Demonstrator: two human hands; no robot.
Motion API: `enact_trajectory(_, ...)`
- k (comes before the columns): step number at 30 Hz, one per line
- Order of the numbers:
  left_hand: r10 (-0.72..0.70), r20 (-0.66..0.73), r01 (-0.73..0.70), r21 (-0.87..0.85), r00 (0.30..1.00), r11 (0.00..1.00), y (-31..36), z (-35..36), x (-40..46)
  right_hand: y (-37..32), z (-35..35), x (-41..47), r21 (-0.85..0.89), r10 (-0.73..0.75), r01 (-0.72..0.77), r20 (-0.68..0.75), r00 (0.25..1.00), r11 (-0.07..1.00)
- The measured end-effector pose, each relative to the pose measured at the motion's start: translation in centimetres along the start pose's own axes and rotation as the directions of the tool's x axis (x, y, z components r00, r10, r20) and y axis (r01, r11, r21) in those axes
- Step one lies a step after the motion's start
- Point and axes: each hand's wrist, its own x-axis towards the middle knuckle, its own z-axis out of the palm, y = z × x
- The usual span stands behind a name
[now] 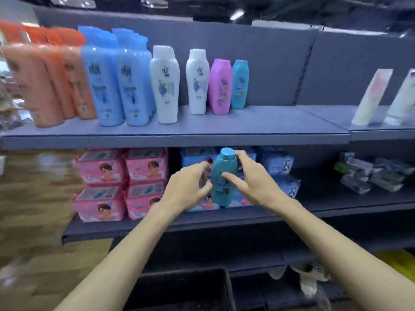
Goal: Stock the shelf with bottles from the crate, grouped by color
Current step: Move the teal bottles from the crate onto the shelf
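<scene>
the black plastic crate (190, 288) is cut off by the lower frame edge, its inside too dark to read. just above it, below the grey metal shelf (175, 129), the teal plastic bottle with a rounded cap (223, 176) stands upright in mid-air. right hand (251, 178) grips it with curled fingers; left hand (186, 187) pinches its side. its label print is blurred.
</scene>
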Motion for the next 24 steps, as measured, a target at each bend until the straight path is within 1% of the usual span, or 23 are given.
enact_trajectory(4, 0.079, -0.082, -0.078, 0.012, 0.994, 0.997, 2.6, -4.5, 3.7, -2.7, -6.0, 3.2, 0.032, -0.05, 0.053, -0.09, 0.995, 0.998)
enact_trajectory(7, 0.124, -0.126, -0.126, -0.005, 0.984, 0.992, 4.2, -7.1, 6.3, -4.0, -9.8, 5.6, 0.021, -0.067, 0.071, -0.144, 0.987, 0.997)
enact_trajectory(11, 0.136, -0.135, -0.139, -0.017, 0.982, 0.99, 5.7, -9.4, 9.3, -4.4, -13.1, 8.7, 0.01, -0.086, 0.089, -0.153, 0.984, 0.996)
enact_trajectory(17, 0.143, -0.143, -0.137, 0.055, 0.979, 0.989, 6.7, -10.4, 12.6, -2.6, -14.8, 12.0, -0.03, -0.049, 0.046, -0.109, 0.993, 0.998)
enact_trajectory(22, 0.14, -0.115, -0.128, 0.104, 0.983, 0.986, 7.0, -9.5, 14.5, -0.2, -14.4, 13.5, 0.001, 0.019, -0.019, -0.099, 0.995, 1.0)
enact_trajectory(24, 0.132, -0.104, -0.121, 0.108, 0.986, 0.987, 6.8, -8.8, 15.0, 0.6, -13.8, 13.6, 0.052, 0.05, -0.044, -0.12, 0.991, 0.998)
